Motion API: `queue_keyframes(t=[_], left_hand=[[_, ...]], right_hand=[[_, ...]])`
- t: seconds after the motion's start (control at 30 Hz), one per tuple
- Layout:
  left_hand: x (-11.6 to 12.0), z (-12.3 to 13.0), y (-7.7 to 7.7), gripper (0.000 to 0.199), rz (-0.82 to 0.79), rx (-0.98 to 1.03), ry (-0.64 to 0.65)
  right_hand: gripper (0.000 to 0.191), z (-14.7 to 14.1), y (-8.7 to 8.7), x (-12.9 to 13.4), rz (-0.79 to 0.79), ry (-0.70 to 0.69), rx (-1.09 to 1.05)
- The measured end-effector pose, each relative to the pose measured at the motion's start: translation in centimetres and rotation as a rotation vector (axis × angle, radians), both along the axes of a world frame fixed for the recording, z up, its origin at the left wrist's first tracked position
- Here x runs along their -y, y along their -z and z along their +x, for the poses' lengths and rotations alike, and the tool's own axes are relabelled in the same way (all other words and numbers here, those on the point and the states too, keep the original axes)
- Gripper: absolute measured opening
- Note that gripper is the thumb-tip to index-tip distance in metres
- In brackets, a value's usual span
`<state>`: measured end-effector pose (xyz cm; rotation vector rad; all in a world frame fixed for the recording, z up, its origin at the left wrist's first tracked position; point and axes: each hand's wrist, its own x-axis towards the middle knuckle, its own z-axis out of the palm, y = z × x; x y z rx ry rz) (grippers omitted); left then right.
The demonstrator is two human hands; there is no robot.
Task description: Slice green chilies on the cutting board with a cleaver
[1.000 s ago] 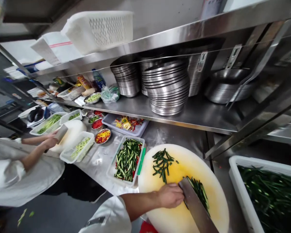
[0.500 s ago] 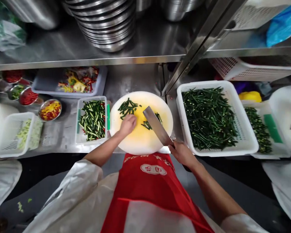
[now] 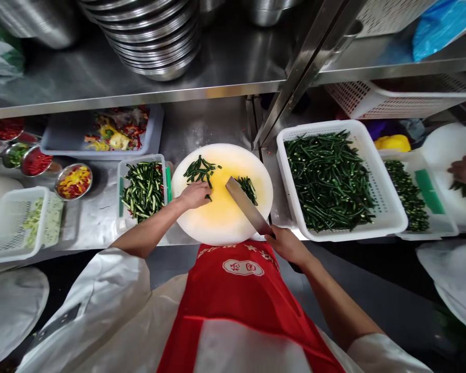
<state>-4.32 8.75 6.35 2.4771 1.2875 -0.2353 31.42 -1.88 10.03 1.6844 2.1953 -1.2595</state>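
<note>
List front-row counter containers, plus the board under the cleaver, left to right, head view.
Small white basket → metal bowl → clear container of cut strips → round board → large white basket → clear container of chopped greens.

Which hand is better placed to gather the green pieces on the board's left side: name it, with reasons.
The left hand, likely: it is at those green pieces, while the right hand grips the cleaver by its handle.

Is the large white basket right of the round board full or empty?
Not empty: green vegetables cover most of the basket; how deep, I cannot tell.
</note>
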Motion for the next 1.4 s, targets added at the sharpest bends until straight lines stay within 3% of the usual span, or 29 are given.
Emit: queue_keyframes(t=[0.1,0.23,0.33,0.43,0.6,0.93,1.0,1.17,1.23,1.3,1.4], left_hand=[[0.2,0.8,0.1,0.017,0.043,-0.034,-0.048],[1.7,3.9,1.3,0.02,0.082,0.042,0.031],[3.5,6.8,2.7,0.027,0.116,0.173,0.089],[4.7,8.0,4.0,0.029,0.17,0.367,0.072],[4.4,7.0,5.4,0.023,0.259,0.568,-0.083],[3.9,6.4,5.8,0.024,0.234,0.623,-0.046],[3.9,6.4,6.0,0.024,0.233,0.62,-0.042],[4.0,6.6,6.2,0.026,0.227,0.576,-0.003],[4.0,6.3,5.6,0.026,0.222,0.54,0.022],[3.8,5.3,4.7,0.025,0.229,0.486,-0.001],[2.9,2.4,3.2,0.027,0.254,0.344,-0.099]], right_hand=[[0.029,-0.1,-0.4,0.6,-0.024,0.004,-0.195],[0.039,0.1,-0.4,1.4,-0.056,0.014,-0.337],[0.036,0.1,-0.3,1.6,-0.06,0.048,-0.278],[0.029,0.1,-0.6,1.7,-0.06,0.053,-0.145],[0.023,0.3,-1.9,1.9,-0.096,0.026,-0.054],[0.022,1.4,-5.0,0.8,-0.154,-0.035,0.001],[0.022,1.1,-4.4,0.5,-0.165,-0.041,0.011],[0.016,-1.5,-0.3,0.0,-0.065,-0.02,0.019],[0.015,-2.0,0.6,-0.2,-0.017,-0.014,0.006],[0.017,-1.7,0.3,-0.3,0.017,-0.006,-0.004],[0.02,-0.2,-1.6,0.2,0.001,-0.004,-0.031]])
